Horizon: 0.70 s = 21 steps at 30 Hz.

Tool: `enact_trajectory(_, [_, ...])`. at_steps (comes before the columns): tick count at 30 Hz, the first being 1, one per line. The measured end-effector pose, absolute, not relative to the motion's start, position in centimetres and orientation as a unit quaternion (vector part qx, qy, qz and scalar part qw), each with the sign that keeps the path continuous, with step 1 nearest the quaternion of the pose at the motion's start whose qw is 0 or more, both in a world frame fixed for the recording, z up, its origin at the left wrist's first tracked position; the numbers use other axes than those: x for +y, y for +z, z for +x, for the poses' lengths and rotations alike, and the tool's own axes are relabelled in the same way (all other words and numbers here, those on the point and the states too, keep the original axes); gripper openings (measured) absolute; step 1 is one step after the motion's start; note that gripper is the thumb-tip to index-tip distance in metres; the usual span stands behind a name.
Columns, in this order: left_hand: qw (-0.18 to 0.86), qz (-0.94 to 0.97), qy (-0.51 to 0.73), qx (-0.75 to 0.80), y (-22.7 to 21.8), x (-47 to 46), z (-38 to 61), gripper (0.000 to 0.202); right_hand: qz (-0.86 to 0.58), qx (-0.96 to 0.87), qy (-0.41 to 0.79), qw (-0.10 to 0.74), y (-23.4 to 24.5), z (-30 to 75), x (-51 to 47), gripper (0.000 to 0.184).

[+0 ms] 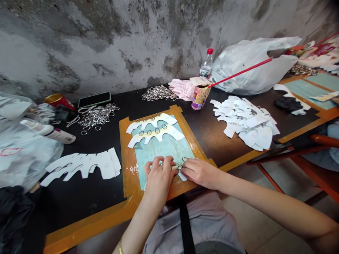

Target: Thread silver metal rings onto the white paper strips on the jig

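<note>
Taking the teal mat (150,153) as the clock's centre, with noon towards the wall: the white cut-outs (103,164) lie at nine o'clock on the bench (90,204), and a heap of metal rings (96,116) at ten; both seem close enough to reach without twisting. At six, the left hand (158,173) bends over the white piece being worked (182,175), fingers narrow and apparently pinching its edge; I'd keep that grip light so it doesn't crease. Two ringed strips (159,132) lie at twelve, best left undisturbed. At five, the right hand (200,173) has its fingers drawn together beside a wire loop (184,159); whether they grip it, I cannot tell. Steady short pressure there should seat it squarely. The pile of white pieces (254,137) sits near three, well apart from the elbow's path.
</note>
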<state>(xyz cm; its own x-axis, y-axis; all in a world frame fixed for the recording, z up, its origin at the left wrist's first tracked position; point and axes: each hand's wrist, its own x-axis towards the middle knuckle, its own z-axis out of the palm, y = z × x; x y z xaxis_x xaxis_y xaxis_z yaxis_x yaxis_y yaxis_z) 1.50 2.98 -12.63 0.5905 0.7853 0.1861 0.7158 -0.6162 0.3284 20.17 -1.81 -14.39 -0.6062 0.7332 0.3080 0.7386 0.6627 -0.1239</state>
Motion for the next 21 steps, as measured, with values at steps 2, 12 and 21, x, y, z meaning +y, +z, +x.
enact_trajectory(2, [0.125, 0.881, 0.159, 0.428, -12.6, 2.9, 1.5, 0.024, -0.409, -0.898, -0.002, 0.160, -14.1, 20.3, -1.7, 0.023])
enact_trajectory(12, [0.155, 0.880, 0.258, 0.367, -10.9, 2.4, 0.8, 0.012, -0.517, -0.843, 0.009, 0.148, -14.5, 18.3, -4.1, 0.020])
enact_trajectory(21, [0.063, 0.924, 0.209, 0.315, -11.2, 2.2, 2.0, 0.013, -0.582, -0.799, -0.048, 0.139, -15.0, 16.5, -5.5, 0.013])
